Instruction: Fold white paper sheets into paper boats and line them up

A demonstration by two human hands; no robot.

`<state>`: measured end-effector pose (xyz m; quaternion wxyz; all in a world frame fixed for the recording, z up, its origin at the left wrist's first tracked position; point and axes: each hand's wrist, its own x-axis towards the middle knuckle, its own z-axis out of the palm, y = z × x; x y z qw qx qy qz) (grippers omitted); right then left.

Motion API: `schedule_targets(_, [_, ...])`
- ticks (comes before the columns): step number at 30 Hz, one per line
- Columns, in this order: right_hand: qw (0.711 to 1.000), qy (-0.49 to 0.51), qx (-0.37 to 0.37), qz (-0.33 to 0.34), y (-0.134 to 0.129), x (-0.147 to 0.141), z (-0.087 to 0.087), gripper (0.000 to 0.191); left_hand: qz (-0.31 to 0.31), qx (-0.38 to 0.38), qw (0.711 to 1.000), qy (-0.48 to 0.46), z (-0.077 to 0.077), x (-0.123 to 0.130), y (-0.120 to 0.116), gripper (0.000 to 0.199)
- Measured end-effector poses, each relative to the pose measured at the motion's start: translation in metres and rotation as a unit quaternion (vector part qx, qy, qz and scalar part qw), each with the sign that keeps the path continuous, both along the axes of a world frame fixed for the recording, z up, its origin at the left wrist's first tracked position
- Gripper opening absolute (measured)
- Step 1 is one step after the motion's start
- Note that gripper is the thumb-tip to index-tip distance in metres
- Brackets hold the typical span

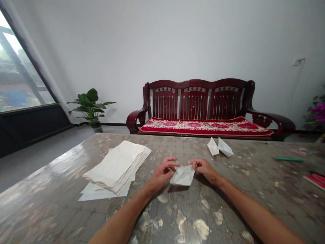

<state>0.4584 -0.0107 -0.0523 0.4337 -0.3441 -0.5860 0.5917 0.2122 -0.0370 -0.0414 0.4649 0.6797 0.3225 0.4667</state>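
A folded white paper boat (183, 176) is held between my two hands, just above the table. My left hand (162, 173) has its thumb and fingers closed on the left end of the boat. At the boat's upper right corner, my right hand (205, 169) pinches the paper between thumb and fingertips. Two more folded paper boats, one (213, 146) beside the other (225, 147), stand beyond my right hand. To the left of my hands lies a loose stack of white paper sheets (119, 164), its edges uneven.
The table (63, 203) has a glossy, flower-patterned cover. On its right side lie a green pen (289, 159) and a red booklet (316, 179). Behind it stand a dark red wooden bench (194, 105) and a potted plant (92, 106).
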Motion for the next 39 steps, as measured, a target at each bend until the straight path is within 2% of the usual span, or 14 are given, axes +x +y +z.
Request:
schedule_targets(2, [1.0, 0.008, -0.015, 0.006, 0.004, -0.002, -0.003, 0.007, -0.012, 0.05, 0.997, 0.052, 0.002, 0.003, -0.007, 0.022])
schedule_targets(7, [1.0, -0.01, -0.011, -0.009, 0.009, -0.005, -0.009, 0.007, -0.041, 0.176, 0.973, 0.147, -0.001, 0.006, -0.019, 0.041])
schedule_targets(13, [1.0, -0.006, -0.023, -0.011, 0.015, -0.005, -0.012, 0.006, -0.02, 0.216, 0.967, 0.134, -0.009, 0.004, -0.019, 0.047])
schedule_targets(17, [1.0, 0.001, -0.029, -0.01, 0.017, -0.006, -0.012, 0.006, -0.01, 0.237, 0.956, 0.173, -0.01, 0.002, -0.018, 0.051])
schedule_targets(20, [0.999, 0.01, -0.031, -0.012, 0.016, -0.006, -0.011, 0.005, -0.015, 0.244, 0.949, 0.2, -0.008, 0.0, -0.02, 0.045])
schedule_targets(24, [0.999, 0.017, -0.031, -0.017, 0.014, -0.006, -0.011, 0.005, -0.012, 0.25, 0.941, 0.226, -0.006, 0.001, -0.022, 0.024])
schedule_targets(27, [0.998, 0.0, -0.023, -0.053, 0.016, -0.004, -0.011, 0.014, -0.008, 0.255, 0.938, 0.235, -0.006, 0.002, -0.023, 0.018])
schedule_targets(29, [0.99, -0.028, 0.016, -0.136, 0.017, -0.001, -0.008, 0.022, 0.013, 0.252, 0.941, 0.227, -0.006, 0.003, -0.021, 0.019])
schedule_targets(31, [0.966, -0.062, 0.087, -0.234, 0.014, 0.001, 0.0, 0.022, 0.048, 0.242, 0.946, 0.21, -0.007, 0.003, -0.019, 0.019])
schedule_targets(33, [0.941, -0.099, 0.169, -0.276, 0.005, 0.0, 0.012, 0.021, 0.068, 0.227, 0.95, 0.204, -0.006, 0.003, -0.017, 0.019])
schedule_targets(36, [0.932, -0.15, 0.271, -0.188, -0.018, -0.009, 0.031, 0.024, 0.06, 0.2, 0.951, 0.228, -0.005, 0.003, -0.015, 0.021])
schedule_targets(39, [0.918, -0.192, 0.327, -0.115, -0.038, -0.022, 0.043, 0.032, 0.03, 0.179, 0.95, 0.254, -0.005, 0.002, -0.015, 0.022])
